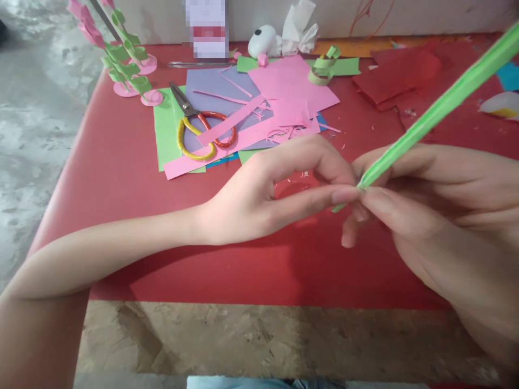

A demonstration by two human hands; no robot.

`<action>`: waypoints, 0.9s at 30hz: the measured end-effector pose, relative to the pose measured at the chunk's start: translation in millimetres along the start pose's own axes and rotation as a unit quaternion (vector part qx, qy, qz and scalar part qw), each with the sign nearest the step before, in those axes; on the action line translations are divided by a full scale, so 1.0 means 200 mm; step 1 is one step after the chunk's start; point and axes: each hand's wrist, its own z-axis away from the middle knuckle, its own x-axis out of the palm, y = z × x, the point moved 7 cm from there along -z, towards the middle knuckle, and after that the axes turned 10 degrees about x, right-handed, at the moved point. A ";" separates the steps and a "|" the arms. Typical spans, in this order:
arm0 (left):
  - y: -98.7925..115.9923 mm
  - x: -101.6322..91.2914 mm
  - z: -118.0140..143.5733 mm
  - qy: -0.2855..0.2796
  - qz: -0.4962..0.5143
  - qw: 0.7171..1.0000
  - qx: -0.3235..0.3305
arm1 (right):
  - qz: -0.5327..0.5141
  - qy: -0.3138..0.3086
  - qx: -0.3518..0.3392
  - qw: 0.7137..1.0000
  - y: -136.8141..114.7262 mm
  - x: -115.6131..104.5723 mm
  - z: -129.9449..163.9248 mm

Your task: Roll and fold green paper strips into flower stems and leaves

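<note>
A narrow, folded green paper strip (441, 113) slants from the upper right down to the fingertips of both hands. My left hand (279, 189) pinches its lower end between thumb and forefinger. Right beside that pinch, my right hand (425, 200) grips the same strip with thumb and fingers, and the two hands touch. A short green tip pokes out below the fingers. Past the left hand lie scissors (198, 121) with one yellow and one red handle, resting among pink paper strips (231, 140) and a purple sheet (211, 86).
Pink paper flowers (130, 70) with green curled leaves stand at the table's back left. A curled green strip (324, 67), a white bird-like figure (263, 40) and crumpled red paper (397, 75) lie along the back. The red table (251, 270) ends at a front edge.
</note>
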 end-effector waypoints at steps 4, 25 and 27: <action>0.03 -0.02 -0.01 -0.006 -0.075 0.997 0.034 | 0.028 0.006 0.020 0.999 0.02 -0.02 -0.02; 0.08 -0.03 0.00 -0.068 -0.264 0.956 0.110 | 0.035 0.017 -0.012 0.999 -0.02 -0.02 -0.02; 0.08 -0.04 0.01 -0.055 -0.259 0.956 0.122 | -0.020 0.029 -0.017 0.999 -0.01 -0.03 -0.02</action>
